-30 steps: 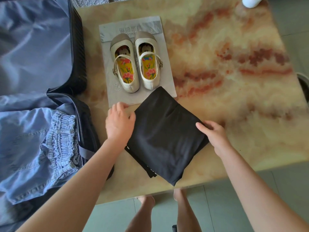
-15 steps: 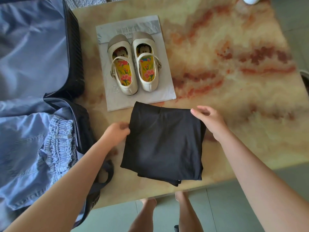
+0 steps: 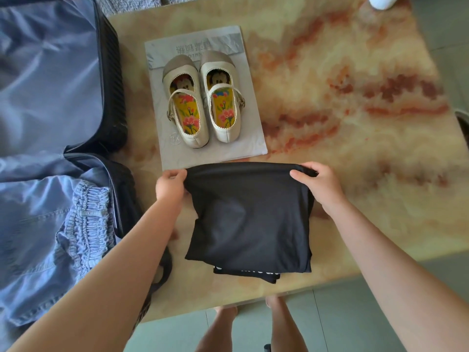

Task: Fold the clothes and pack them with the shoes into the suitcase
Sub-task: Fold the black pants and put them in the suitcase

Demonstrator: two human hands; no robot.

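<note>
Now both hands, left hand [image 3: 170, 185], right hand [image 3: 320, 185], gripping folded black garment [image 3: 250, 219]

The left hand [image 3: 170, 185] and right hand [image 3: 321, 185], at the sides of the folded black garment [image 3: 250, 219] a second ago, now pinch its two far corners (one each); the cloth, askew then, lies square to the bench [image 3: 355, 123] edge.

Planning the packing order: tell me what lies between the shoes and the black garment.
Head view: only a bare strip of the grey bag that the shoes stand on.
</note>
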